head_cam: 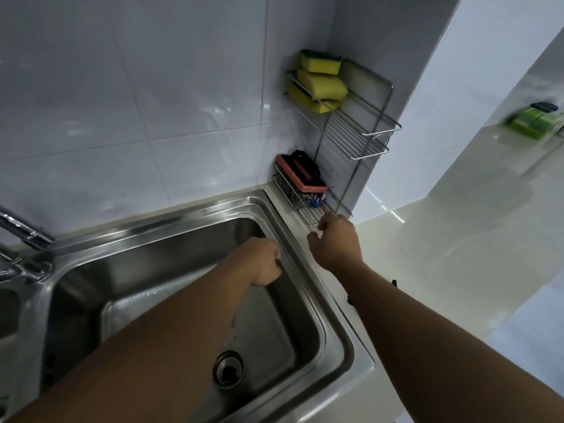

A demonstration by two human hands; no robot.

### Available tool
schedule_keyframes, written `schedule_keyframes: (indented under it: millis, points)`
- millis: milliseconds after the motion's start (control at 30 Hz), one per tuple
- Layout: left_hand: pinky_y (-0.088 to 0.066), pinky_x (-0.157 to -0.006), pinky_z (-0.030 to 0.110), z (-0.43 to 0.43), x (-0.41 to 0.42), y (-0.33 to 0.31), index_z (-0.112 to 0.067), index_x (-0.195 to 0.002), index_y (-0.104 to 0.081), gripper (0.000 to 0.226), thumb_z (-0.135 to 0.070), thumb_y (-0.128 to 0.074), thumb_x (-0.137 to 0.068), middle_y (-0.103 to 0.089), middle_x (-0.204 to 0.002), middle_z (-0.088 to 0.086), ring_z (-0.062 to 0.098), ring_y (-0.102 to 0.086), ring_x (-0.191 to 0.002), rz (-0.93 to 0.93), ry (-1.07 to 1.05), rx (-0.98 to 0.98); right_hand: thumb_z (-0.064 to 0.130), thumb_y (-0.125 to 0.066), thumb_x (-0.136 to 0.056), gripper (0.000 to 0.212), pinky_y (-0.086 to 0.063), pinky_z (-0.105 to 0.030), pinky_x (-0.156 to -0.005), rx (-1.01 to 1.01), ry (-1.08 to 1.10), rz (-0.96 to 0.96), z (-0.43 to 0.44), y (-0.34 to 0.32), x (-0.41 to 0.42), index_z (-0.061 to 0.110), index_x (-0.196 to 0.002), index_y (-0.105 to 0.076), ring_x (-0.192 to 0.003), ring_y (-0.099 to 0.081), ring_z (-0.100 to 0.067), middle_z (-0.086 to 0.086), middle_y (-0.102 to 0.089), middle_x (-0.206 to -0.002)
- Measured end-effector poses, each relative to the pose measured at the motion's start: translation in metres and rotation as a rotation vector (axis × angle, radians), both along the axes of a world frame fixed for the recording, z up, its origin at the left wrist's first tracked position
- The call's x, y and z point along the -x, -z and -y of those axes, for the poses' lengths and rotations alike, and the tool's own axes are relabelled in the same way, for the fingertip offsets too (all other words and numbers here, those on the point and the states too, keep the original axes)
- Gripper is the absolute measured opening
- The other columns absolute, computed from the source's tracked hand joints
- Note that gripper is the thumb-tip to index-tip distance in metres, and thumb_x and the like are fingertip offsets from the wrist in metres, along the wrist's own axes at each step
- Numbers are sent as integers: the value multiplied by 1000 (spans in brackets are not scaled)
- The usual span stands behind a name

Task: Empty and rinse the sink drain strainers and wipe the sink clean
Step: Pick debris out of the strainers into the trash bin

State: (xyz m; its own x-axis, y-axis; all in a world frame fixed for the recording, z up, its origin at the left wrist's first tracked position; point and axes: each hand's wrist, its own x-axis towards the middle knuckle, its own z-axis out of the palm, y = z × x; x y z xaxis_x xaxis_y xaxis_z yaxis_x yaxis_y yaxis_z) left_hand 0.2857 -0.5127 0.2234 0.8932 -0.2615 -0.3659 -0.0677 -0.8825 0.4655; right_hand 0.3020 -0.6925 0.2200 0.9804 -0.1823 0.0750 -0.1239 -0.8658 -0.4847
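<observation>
Progress looked slight, judging by the basin: the sink (308, 288) showed a few water drops on its far slope, and the drain strainer (229, 369) sat at the near middle of the floor, dark in the centre, so I could not tell whether its basket had been emptied or even lifted out. A second bowl at the left edge was mostly out of view, its strainer unseen. No cloth or sponge was visible in either hand, so the wiping probably remained to be done. The left hand (265, 264) was curled against the sink's right inner wall, just under the rim; its palm was hidden, so I could not tell whether it held anything. The right hand (335, 243), fingers bent, was at the front edge of the wire rack (360, 138), perhaps pinching a wire or reaching for a tool, though this was unclear. That rack held yellow sponges (317, 82) above, and a pink-backed scrubber (302, 177) on a steel scourer (300, 197) below. The faucet (27, 230) stood at the left, clear of both arms.
</observation>
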Motion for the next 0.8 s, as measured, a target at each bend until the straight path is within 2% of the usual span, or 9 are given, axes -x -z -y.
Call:
schedule_keyframes:
  millis: [67, 167, 233, 333, 433, 533, 667, 800]
  points:
    - [-51, -95, 33, -5, -2, 5, -23, -127, -60, 38, -22, -63, -89, -62, -126, 1, 21, -60, -111, -9, 1, 2, 27, -70, -85, 31, -47, -32, -78, -16, 34, 18, 12, 1, -7, 17, -111, -55, -94, -53, -21, -6, -54, -116]
    - [-51, -97, 36, -14, -4, 15, -23, -124, -61, 37, -25, -65, -88, -64, -124, 1, 20, -61, -111, -24, -7, -18, 26, -71, -85, 46, -52, -38, -85, -47, 85, -42, 21, 4, -16, 16, -125, -51, -104, -56, -27, -9, -50, -127]
    - [-51, -97, 36, -20, -4, 21, -22, -123, -62, 37, -25, -65, -87, -66, -122, 1, 19, -62, -110, -26, -7, -35, 22, -71, -85, 49, -50, -37, -87, -54, 95, -74, 23, 8, -20, 16, -128, -50, -107, -56, -29, -11, -50, -129]
    - [-51, -96, 35, -27, -5, 28, -23, -123, -62, 37, -25, -65, -86, -66, -120, 1, 18, -62, -107, -38, -18, -29, 16, -68, -85, 45, -44, -32, -79, -81, 109, -123, 24, 12, -26, 13, -127, -51, -98, -51, -25, -13, -54, -126]
    - [-50, -99, 36, -33, -6, 32, -23, -124, -63, 37, -26, -65, -87, -65, -122, 0, 19, -62, -109, -38, -19, -39, 16, -59, -89, 31, -42, -31, -74, -112, 136, -125, 23, 14, -30, 8, -119, -55, -89, -51, -25, -14, -60, -113]
    - [-51, -97, 35, -39, -5, 37, -23, -122, -63, 36, -23, -67, -86, -67, -119, 0, 18, -63, -105, -43, -34, -31, 14, -53, -93, 24, -42, -31, -71, -147, 156, -132, 21, 15, -32, 8, -117, -55, -85, -52, -26, -10, -56, -102]
    - [-49, -99, 33, -46, -4, 41, -23, -125, -63, 38, -22, -66, -87, -66, -123, 0, 19, -62, -109, -54, -45, -32, 7, -50, -91, 20, -44, -32, -71, -148, 163, -124, 16, 14, -33, 6, -110, -55, -87, -55, -29, -12, -57, -101]
    - [-50, -98, 32, -48, -2, 40, -25, -124, -63, 38, -24, -66, -86, -65, -123, 0, 19, -62, -109, -51, -49, -31, 2, -49, -89, 25, -46, -32, -70, -154, 175, -125, 14, 11, -35, 4, -112, -57, -87, -57, -29, -13, -58, -103]
